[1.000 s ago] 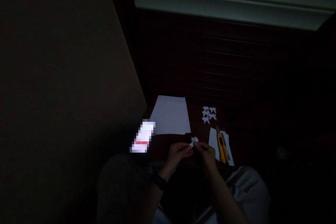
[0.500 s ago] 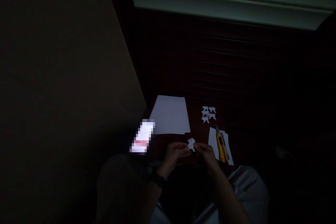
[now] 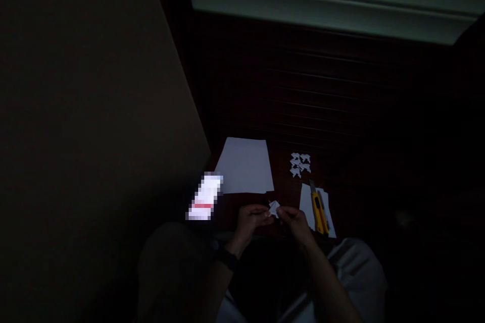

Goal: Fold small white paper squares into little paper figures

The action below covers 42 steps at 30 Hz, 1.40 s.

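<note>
The scene is very dark. My left hand (image 3: 250,220) and my right hand (image 3: 294,221) meet over the near edge of a small dark table (image 3: 288,189), fingers pinched together on a small folded white paper piece (image 3: 273,207) held between them. A dark band sits on my left wrist. Several finished folded paper pieces (image 3: 299,164) lie in a cluster farther back on the table.
A stack of white sheets (image 3: 246,165) lies at the table's back left. A yellow utility knife (image 3: 318,208) rests on a smaller white sheet (image 3: 307,201) at the right. A lit screen (image 3: 205,197) glows at the left edge. A wall stands left; my knees are below.
The folded paper has been turned and drawn slightly lower between my fingers. Both hands stay in nearly the same place.
</note>
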### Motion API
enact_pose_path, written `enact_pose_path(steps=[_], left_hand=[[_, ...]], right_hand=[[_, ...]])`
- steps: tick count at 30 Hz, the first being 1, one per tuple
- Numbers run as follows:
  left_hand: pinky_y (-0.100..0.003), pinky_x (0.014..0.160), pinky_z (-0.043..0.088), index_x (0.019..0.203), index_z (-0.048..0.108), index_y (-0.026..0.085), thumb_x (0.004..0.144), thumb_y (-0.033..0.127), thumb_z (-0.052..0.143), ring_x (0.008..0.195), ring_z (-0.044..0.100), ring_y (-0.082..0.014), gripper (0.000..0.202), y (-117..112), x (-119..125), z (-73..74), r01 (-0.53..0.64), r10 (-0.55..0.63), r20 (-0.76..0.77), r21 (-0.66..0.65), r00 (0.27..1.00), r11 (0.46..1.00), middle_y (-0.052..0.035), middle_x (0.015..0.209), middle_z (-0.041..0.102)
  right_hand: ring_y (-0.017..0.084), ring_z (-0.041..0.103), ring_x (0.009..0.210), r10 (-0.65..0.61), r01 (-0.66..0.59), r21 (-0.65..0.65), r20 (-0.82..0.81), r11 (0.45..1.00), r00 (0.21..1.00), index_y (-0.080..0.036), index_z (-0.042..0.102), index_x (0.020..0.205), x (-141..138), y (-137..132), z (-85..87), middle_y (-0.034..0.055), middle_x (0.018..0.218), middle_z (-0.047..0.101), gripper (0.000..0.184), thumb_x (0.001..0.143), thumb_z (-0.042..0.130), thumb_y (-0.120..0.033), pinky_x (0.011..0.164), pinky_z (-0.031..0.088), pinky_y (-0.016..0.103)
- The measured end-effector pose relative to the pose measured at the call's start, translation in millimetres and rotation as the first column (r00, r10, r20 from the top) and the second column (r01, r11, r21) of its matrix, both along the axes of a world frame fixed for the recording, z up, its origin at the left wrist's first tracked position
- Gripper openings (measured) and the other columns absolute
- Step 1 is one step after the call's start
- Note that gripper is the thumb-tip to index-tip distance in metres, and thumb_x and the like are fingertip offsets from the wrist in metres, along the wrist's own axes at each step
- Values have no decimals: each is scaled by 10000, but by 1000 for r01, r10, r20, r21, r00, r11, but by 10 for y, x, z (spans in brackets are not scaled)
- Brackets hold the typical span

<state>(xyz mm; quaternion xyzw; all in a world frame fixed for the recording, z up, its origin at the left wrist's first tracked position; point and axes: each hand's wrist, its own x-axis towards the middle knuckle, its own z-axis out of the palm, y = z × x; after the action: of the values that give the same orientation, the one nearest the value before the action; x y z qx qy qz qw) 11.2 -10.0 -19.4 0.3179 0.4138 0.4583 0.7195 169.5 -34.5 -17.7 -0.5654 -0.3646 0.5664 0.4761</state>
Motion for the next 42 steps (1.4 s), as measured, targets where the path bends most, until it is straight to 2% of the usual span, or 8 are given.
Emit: enact_pose_path(steps=[8, 12, 18, 23, 30, 32, 37, 42], left_hand=[[-427, 687, 532, 768, 645, 71, 585, 256, 738, 632, 650, -226, 277, 13, 0, 19, 45, -44, -34, 30, 998, 999, -108, 734, 677], [-429, 704, 529, 797, 642, 71, 597, 270, 730, 651, 650, -225, 296, 11, 0, 22, 56, -56, -11, 46, 998, 997, -112, 764, 675], [-429, 723, 523, 807, 630, 68, 600, 255, 732, 676, 653, -234, 297, 11, 23, -31, 20, -20, -6, 42, 1000, 999, -122, 794, 673], [-423, 760, 508, 822, 629, 66, 608, 247, 729, 707, 654, -235, 299, 19, 2, -12, 64, -64, 23, -1, 998, 998, -136, 829, 671], [-410, 803, 490, 820, 646, 63, 652, 287, 692, 804, 638, -250, 283, -3, -27, 103, 106, -106, 74, -3, 992, 994, -147, 866, 666], [-404, 798, 494, 818, 649, 67, 644, 284, 700, 787, 640, -237, 283, -16, 5, 97, 106, -106, 51, 13, 993, 994, -140, 864, 667], [-392, 746, 517, 774, 652, 77, 582, 303, 741, 712, 646, -215, 309, -45, 101, 44, 14, -14, 9, 32, 1000, 999, -120, 814, 676], [-406, 752, 515, 783, 648, 74, 576, 304, 746, 697, 652, -221, 326, -32, 88, 23, 19, -20, 18, 40, 1000, 999, -123, 804, 681]], right_hand=[[77, 443, 406, -5, 5, 0, -58, 1000, 998, -153, 671, 812, -40, 38, 36, -4, 542, 578, 352, 640, 665, -459, 370, 291, 183], [111, 532, 521, -62, 66, 36, -95, 997, 994, -151, 681, 694, -84, 88, 20, 15, 611, 636, 293, 584, 718, -421, 493, 387, 213], [169, 585, 601, -74, 71, 74, 44, 995, 996, -150, 700, 680, -101, 99, -7, 48, 658, 677, 295, 586, 706, -430, 586, 434, 271], [198, 604, 649, -92, 81, 114, 99, 990, 991, -160, 714, 755, -112, 79, -19, 59, 701, 693, 291, 603, 698, -408, 614, 445, 286], [194, 607, 650, -104, 91, 120, 106, 989, 989, -168, 716, 746, -120, 54, -41, 54, 707, 699, 271, 610, 697, -401, 624, 440, 284], [194, 603, 637, -117, 107, 105, 95, 989, 989, -162, 716, 737, -108, 56, -57, 56, 691, 696, 284, 590, 710, -405, 610, 439, 284], [185, 590, 603, -128, 127, 53, 19, 990, 992, -147, 717, 736, -70, 56, -54, 58, 658, 685, 337, 529, 746, -411, 577, 433, 276], [158, 563, 548, -127, 127, 26, 0, 992, 992, -149, 713, 726, -74, 44, -7, 37, 614, 668, 333, 561, 721, -438, 517, 404, 247]])
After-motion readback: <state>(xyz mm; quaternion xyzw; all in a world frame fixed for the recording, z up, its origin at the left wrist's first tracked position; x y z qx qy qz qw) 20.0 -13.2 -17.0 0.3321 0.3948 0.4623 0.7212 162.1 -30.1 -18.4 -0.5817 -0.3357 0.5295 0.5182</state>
